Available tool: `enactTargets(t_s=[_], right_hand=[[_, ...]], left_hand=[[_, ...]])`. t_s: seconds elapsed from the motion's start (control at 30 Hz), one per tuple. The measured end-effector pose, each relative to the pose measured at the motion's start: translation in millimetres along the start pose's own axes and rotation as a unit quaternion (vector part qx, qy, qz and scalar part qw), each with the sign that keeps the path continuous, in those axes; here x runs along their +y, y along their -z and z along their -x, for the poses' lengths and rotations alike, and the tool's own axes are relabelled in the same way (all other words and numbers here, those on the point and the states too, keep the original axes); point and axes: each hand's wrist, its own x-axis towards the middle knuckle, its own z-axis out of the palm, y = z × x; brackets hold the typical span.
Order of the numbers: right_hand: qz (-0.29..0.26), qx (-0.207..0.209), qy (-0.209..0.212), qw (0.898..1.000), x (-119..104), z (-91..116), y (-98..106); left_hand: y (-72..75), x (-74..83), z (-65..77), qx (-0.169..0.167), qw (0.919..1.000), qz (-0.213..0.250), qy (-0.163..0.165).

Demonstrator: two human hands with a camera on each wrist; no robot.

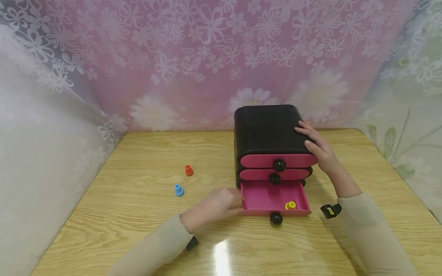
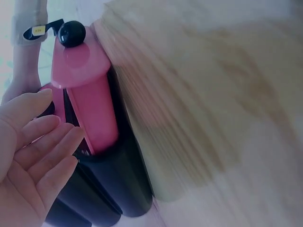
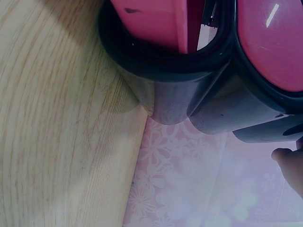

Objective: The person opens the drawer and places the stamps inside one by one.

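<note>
A small black chest of drawers [image 1: 267, 130] with pink fronts stands on the table. Its bottom drawer [image 1: 259, 197] is pulled out, and the two drawers above are closed. Inside, near the front right corner, lies a yellow stepped piece [image 1: 291, 205]. My left hand [image 1: 219, 204] is at the drawer's left edge; in the left wrist view its fingers [image 2: 52, 142] extend loosely, palm visible, holding nothing. My right hand [image 1: 320, 151] rests against the chest's upper right edge, fingers on the top. Only a fingertip [image 3: 282, 155] appears in the right wrist view.
To the left of the chest, a red stepped cone-shaped piece [image 1: 188, 170] and a blue one [image 1: 178, 190] stand on the wooden table [image 1: 138, 165]. A round black knob [image 1: 276, 218] juts from the open drawer's front. Flowered cloth [image 1: 207, 57] hangs behind and at both sides.
</note>
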Motion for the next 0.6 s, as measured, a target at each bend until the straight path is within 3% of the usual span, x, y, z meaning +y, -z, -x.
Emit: enactTargets(t_s=[0.2, 0.33, 0.6], right_hand=[[-0.005, -0.001, 0.001, 1.000, 0.3, 0.2, -0.2], [-0.004, -0.002, 0.001, 1.000, 0.2, 0.3, -0.2], [0.000, -0.002, -0.001, 1.000, 0.0, 0.1, 0.7]], left_hand=[[7.1, -10.0, 13.3, -0.004, 0.9980, 0.037, 0.050], [10.3, -18.4, 24.1, -0.001, 0.9963, 0.038, 0.076], [20.2, -32.6, 46.1, 0.024, 0.9886, 0.059, 0.136]])
